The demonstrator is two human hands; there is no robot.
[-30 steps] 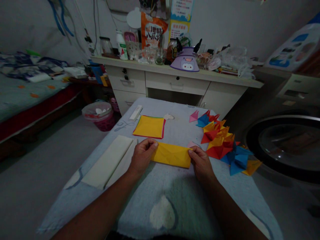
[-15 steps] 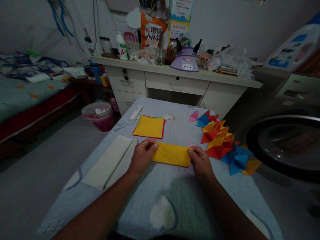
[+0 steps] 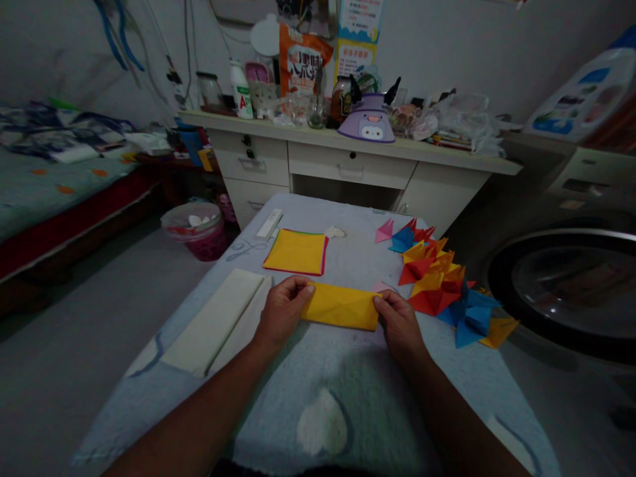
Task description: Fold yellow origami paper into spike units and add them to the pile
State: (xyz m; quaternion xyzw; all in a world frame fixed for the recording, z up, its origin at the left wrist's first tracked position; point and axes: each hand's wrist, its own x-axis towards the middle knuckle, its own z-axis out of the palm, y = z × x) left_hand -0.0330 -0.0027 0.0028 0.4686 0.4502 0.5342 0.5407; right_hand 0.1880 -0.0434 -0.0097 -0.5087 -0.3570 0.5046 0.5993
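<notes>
A yellow sheet of origami paper (image 3: 340, 307), folded into a rectangle with faint creases, is stretched between my two hands above the table. My left hand (image 3: 285, 308) pinches its left end with the thumb on top. At the other end, my right hand (image 3: 399, 321) grips the upper right corner between thumb and fingers. Just beyond lies a stack of square paper (image 3: 297, 251), yellow on top with red and green edges showing. To the right, several folded paper cranes (image 3: 437, 278) in red, yellow, blue and pink stand in a cluster.
A long whitish folded pad (image 3: 218, 321) lies left on the cloth-covered table (image 3: 318, 391). Near the far left edge is a small white box (image 3: 269, 224). A cluttered desk (image 3: 352, 159) stands behind, a pink bin (image 3: 199, 232) at left, a washing machine (image 3: 571, 265) at right.
</notes>
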